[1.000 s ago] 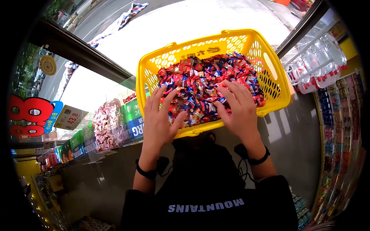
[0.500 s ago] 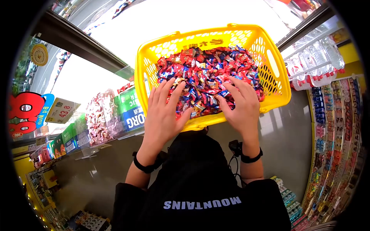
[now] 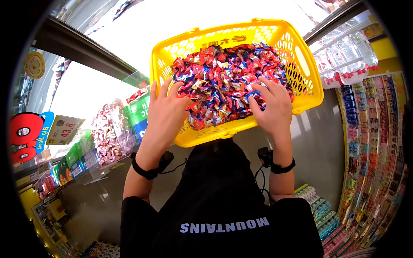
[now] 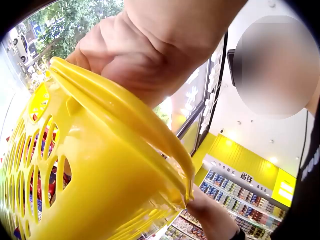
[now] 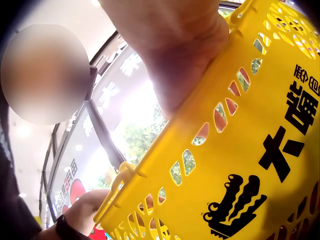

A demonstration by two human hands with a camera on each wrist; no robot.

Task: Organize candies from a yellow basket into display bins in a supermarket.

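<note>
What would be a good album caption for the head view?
Left hand at its edge, right hand over the heap: a yellow basket filled with small pieces in bright wrappers.

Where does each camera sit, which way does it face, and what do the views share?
Head: worn high, looking down into the yellow basket of wrapped candies; left hand, right hand and black shirt show.
Left wrist: beneath the left hand, facing the basket's outer side, shelves beyond; that hand's heel, part of the right arm and a blurred face show.
Right wrist: beneath the right hand, facing the basket's black lettering; that hand's heel, the left hand and the face show.
Shared: all three show the basket.
</note>
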